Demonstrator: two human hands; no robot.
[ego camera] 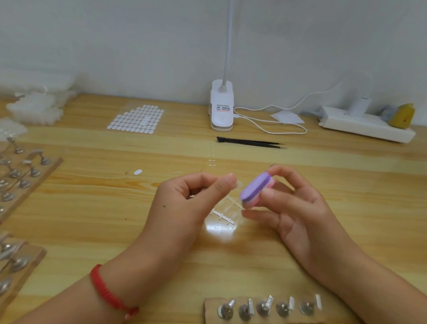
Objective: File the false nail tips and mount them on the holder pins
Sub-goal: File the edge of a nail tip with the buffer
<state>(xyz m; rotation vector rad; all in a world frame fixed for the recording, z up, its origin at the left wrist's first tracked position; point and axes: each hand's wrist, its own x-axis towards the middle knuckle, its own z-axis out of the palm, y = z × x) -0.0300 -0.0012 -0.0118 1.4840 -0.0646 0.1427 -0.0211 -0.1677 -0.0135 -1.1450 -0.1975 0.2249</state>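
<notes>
My left hand [191, 198] pinches a small clear nail tip [237, 184] between thumb and forefinger above the table. My right hand [290, 206] grips a small purple and pink filing block [255, 190], held close beside the tip. Under my hands lies a clear plastic sprue of nail tips [225, 214]. Near the front edge sits a cardboard holder strip [264, 314] with several metal pins standing in a row.
More cardboard strips with pins [9, 179] fill the left side. A sheet of white adhesive tabs [136, 118], black tweezers [249, 142], a clip lamp [221, 111], its cable and a power strip [366, 125] lie at the back. A loose white tab [137, 172] lies mid-table.
</notes>
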